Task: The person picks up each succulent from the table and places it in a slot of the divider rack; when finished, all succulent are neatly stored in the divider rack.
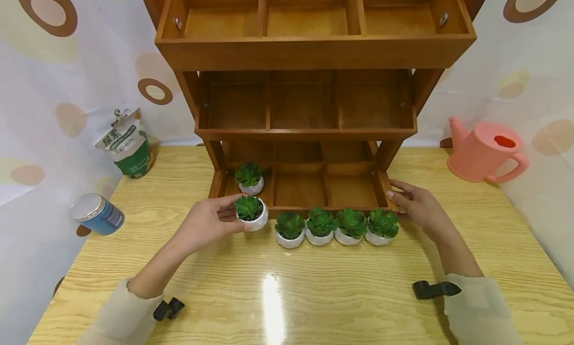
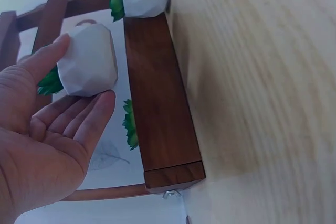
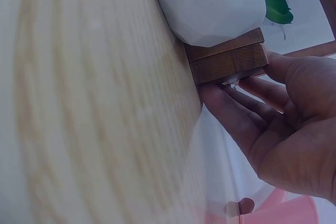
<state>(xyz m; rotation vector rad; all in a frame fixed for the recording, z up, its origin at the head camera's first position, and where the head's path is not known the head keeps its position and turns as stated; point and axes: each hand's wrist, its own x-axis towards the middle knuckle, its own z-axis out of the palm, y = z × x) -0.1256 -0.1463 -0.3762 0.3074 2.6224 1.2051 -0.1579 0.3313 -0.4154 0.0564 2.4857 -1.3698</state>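
Note:
My left hand (image 1: 208,223) pinches a small potted succulent (image 1: 252,213) by its white faceted pot, thumb on one side and fingers on the other. The pot is raised before the left end of the bottom tier of a wooden shelf (image 1: 314,53). A second succulent (image 1: 250,178) sits inside that tier's left compartment, just behind the held one. At the tier's right end, my right hand (image 1: 417,205) grips the corner of the wooden side, with the thumb at its upper edge. In the right wrist view, the fingers (image 3: 236,114) curl around the outer side of the shelf end (image 3: 226,61).
Several potted succulents (image 1: 320,226) stand in a row on the table (image 1: 341,295) along the shelf's front. A pink watering can (image 1: 484,153) is at the back right. On the left are a green and white bag (image 1: 130,148) with a clip and a blue can (image 1: 100,215).

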